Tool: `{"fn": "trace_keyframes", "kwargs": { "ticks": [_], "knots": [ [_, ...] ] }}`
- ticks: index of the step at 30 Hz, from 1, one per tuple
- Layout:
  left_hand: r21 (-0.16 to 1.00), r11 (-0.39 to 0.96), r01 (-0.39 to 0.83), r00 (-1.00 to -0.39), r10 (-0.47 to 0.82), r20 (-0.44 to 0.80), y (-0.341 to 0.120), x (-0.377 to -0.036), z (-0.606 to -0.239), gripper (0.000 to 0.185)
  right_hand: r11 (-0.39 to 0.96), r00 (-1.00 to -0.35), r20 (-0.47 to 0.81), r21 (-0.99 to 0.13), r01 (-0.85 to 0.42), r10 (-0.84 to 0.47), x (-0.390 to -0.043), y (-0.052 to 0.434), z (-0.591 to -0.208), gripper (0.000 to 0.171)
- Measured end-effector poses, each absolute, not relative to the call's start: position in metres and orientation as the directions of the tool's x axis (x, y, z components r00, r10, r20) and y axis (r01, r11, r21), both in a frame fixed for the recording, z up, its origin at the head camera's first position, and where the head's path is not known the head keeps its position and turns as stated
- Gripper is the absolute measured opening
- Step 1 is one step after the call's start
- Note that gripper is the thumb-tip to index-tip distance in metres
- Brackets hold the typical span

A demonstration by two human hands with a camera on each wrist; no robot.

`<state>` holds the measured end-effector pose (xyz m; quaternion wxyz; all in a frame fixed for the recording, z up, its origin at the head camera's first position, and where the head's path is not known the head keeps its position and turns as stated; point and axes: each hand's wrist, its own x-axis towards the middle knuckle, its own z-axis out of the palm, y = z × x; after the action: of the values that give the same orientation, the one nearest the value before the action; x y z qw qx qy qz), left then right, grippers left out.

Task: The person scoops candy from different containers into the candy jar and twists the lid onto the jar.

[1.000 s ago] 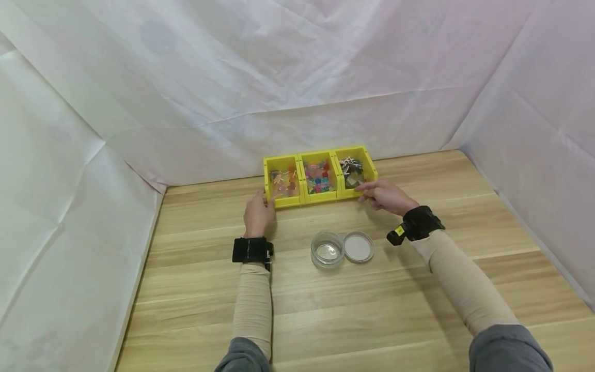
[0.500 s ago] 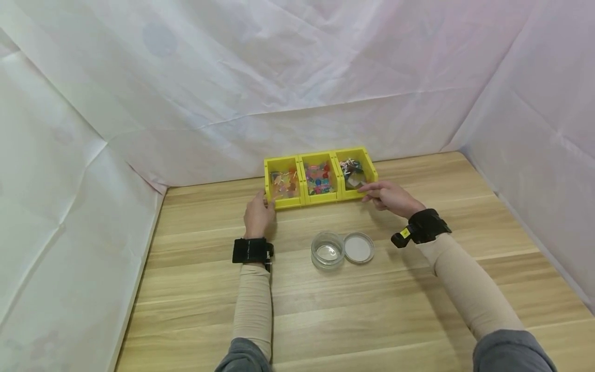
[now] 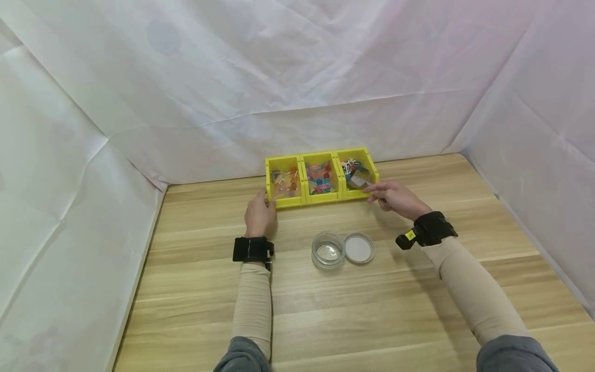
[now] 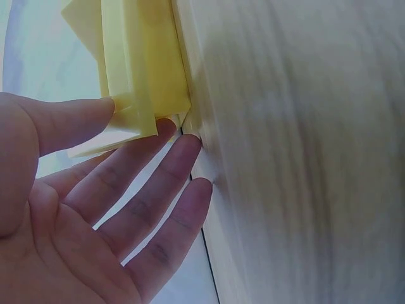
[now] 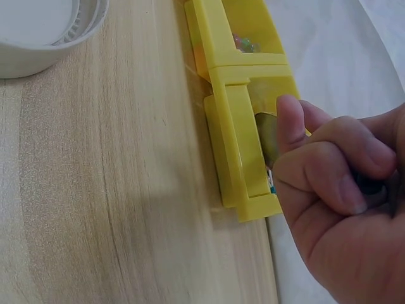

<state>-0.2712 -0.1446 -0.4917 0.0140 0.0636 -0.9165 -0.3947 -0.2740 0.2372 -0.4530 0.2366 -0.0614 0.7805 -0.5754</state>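
Three joined yellow plastic bins (image 3: 322, 195) of colourful small pieces; flat left hand (image 3: 258, 216) touches one end, curled right hand (image 3: 395, 199) the other

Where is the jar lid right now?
In the head view the jar lid lies flat on the wooden table, touching the right side of the open glass jar, nearer than the yellow bins.

My left hand (image 3: 258, 213) and right hand (image 3: 395, 198) are both bare. Each forearm is covered by a snug beige fabric sleeve (image 3: 251, 305) that runs from the wrist up toward the elbow, where a grey rolled cuff (image 3: 513, 353) begins. A broad black strap (image 3: 252, 249) wraps my left wrist; my right wrist wears a black band (image 3: 432, 229) carrying a small black camera block with a yellow tag (image 3: 406, 236) on its side.
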Motion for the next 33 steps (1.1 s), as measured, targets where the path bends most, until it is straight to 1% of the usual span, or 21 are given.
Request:
{"fn": "trace_keyframes", "kwargs": {
  "ticks": [10, 19, 23, 33],
  "knots": [
    [0.724, 0.682, -0.105, -0.992, -0.127, -0.024, -0.144, -0.272, -0.492, 0.043, 0.323, -0.886, -0.290, -0.931, 0.172, -0.363, -0.272, 0.241, -0.455, 0.040],
    [0.723, 0.682, -0.111, -0.991, -0.127, -0.032, -0.145, -0.273, -0.493, 0.046, 0.290, -0.888, -0.297, -0.936, 0.198, -0.352, -0.268, 0.241, -0.458, 0.041],
    [0.723, 0.682, -0.115, -0.991, -0.130, -0.035, -0.145, -0.272, -0.492, 0.047, 0.262, -0.890, -0.290, -0.943, 0.204, -0.352, -0.268, 0.243, -0.460, 0.041],
    [0.721, 0.683, -0.116, -0.991, -0.133, -0.033, -0.146, -0.272, -0.493, 0.046, 0.128, -0.889, -0.251, -0.967, 0.218, -0.383, -0.265, 0.248, -0.467, 0.043]
  ]
}}
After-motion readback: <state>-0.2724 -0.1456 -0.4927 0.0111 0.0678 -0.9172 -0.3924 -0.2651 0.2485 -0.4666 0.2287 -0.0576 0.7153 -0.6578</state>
